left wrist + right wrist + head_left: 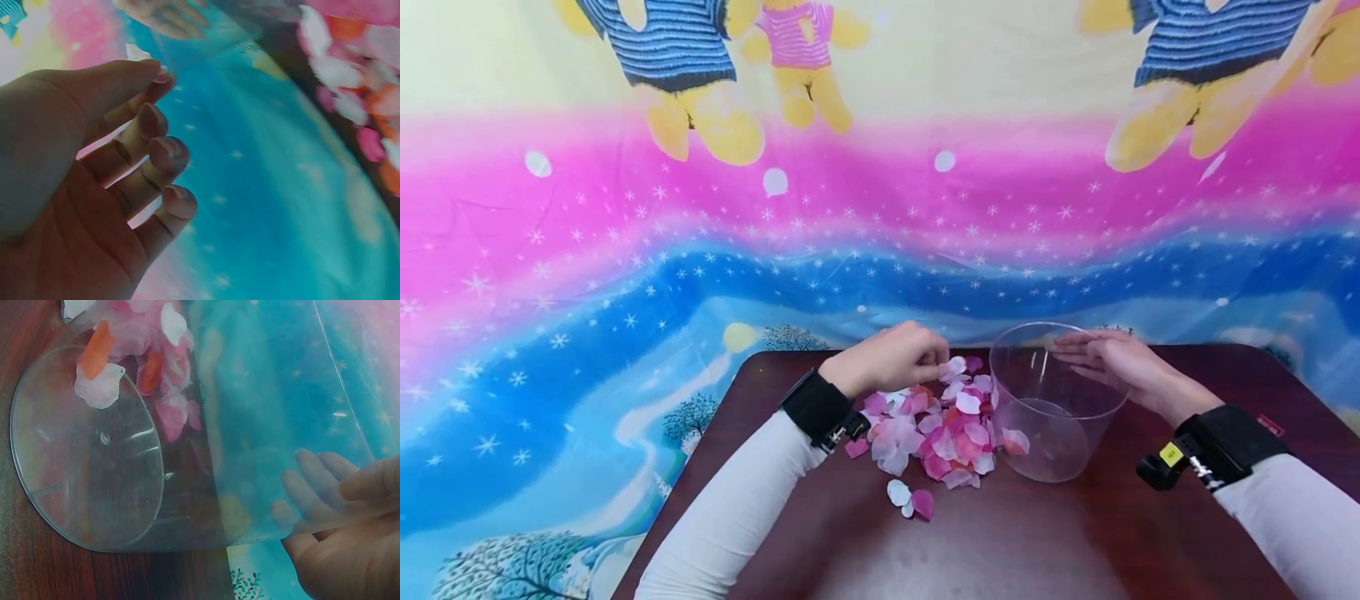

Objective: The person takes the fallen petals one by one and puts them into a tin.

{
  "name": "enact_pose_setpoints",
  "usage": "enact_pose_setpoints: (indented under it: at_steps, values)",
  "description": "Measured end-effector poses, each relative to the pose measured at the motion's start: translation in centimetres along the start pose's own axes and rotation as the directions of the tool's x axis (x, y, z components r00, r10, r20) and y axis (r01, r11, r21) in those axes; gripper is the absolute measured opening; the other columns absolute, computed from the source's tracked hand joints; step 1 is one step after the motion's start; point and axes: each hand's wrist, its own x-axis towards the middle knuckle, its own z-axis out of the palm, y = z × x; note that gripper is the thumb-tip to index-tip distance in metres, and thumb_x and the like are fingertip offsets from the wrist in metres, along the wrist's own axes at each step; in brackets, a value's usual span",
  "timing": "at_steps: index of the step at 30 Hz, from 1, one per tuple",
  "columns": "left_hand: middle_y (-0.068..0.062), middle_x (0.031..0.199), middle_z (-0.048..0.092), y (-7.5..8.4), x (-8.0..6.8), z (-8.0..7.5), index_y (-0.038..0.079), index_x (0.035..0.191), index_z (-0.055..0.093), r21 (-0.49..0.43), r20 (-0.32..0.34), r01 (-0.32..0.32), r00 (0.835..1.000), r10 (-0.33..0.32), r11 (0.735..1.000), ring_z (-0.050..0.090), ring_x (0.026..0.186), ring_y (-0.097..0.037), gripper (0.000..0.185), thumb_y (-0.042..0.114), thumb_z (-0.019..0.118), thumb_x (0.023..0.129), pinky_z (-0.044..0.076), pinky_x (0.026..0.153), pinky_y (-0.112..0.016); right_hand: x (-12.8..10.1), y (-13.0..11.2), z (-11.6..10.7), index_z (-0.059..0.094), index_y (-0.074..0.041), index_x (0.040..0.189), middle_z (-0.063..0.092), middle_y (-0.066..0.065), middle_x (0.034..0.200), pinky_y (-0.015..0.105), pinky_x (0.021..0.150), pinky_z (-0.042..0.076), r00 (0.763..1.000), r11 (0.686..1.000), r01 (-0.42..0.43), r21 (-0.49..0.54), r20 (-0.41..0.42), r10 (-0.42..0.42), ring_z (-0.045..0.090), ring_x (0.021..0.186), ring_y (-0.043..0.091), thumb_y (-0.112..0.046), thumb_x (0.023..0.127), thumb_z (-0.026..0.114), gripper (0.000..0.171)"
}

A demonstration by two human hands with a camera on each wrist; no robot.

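Observation:
A pile of pink, white and orange petals [936,425] lies on a dark brown table [1000,542]. My left hand [942,360] hovers over the pile's far edge, its fingers curled. In the left wrist view its thumb and forefinger [159,72] pinch a white petal [134,51], with the pile [356,81] blurred to the right. A clear plastic container [1052,417] stands just right of the pile. My right hand [1075,350] holds its far rim. In the right wrist view the fingers [312,487] show through the clear wall [94,469], and petals [156,369] show behind it.
Two loose petals [910,498] lie nearer me than the pile. A bright cartoon-print cloth [625,292] hangs behind and around the table. Black wrist straps sit on both white sleeves.

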Motion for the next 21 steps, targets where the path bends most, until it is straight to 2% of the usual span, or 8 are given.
enact_pose_setpoints:
  at_steps: [5,10,16,21]
  values:
    - [0.002,0.069,0.053,2.3,2.5,-1.3,0.016,0.100,0.073,0.001,-0.021,-0.068,0.997,0.068,0.998,0.053,0.066,-0.009,0.013,0.025,0.064,0.103,0.045,0.068,-0.021,-0.2,-0.1,0.0,0.033,0.007,0.155,0.038,0.027,0.158,0.044,0.114,0.036,1.000,1.000,-0.001,-0.006,-0.012,0.001,0.036,0.146,0.042,0.002,0.100,0.026,0.056]
    - [0.003,0.073,0.056,3.7,4.7,-0.8,0.016,0.104,0.073,0.006,0.011,-0.071,0.997,0.071,0.997,0.054,0.070,-0.009,0.014,0.026,0.063,0.104,0.044,0.065,-0.021,0.0,0.0,0.3,0.034,0.006,0.155,0.039,0.026,0.158,0.049,0.116,0.032,1.000,1.000,-0.011,-0.010,-0.013,0.010,0.036,0.147,0.042,0.002,0.098,0.026,0.058]
    - [0.004,0.076,0.058,4.3,6.4,0.3,0.017,0.106,0.073,0.030,0.047,-0.057,0.997,0.056,0.998,0.054,0.072,-0.008,0.016,0.029,0.062,0.104,0.043,0.065,-0.020,0.2,0.0,0.3,0.034,0.006,0.155,0.040,0.026,0.157,0.049,0.116,0.034,1.000,1.000,-0.016,-0.007,-0.021,0.016,0.037,0.146,0.042,0.002,0.097,0.026,0.058]
    - [0.004,0.079,0.058,3.9,6.8,1.1,0.015,0.113,0.072,0.050,0.063,-0.056,0.997,0.053,0.997,0.055,0.075,-0.008,0.018,0.028,0.064,0.103,0.045,0.071,-0.020,-0.1,-0.1,0.1,0.035,0.007,0.154,0.040,0.027,0.157,0.048,0.116,0.034,0.999,1.000,-0.021,-0.005,-0.036,0.021,0.037,0.146,0.042,0.002,0.097,0.026,0.058]
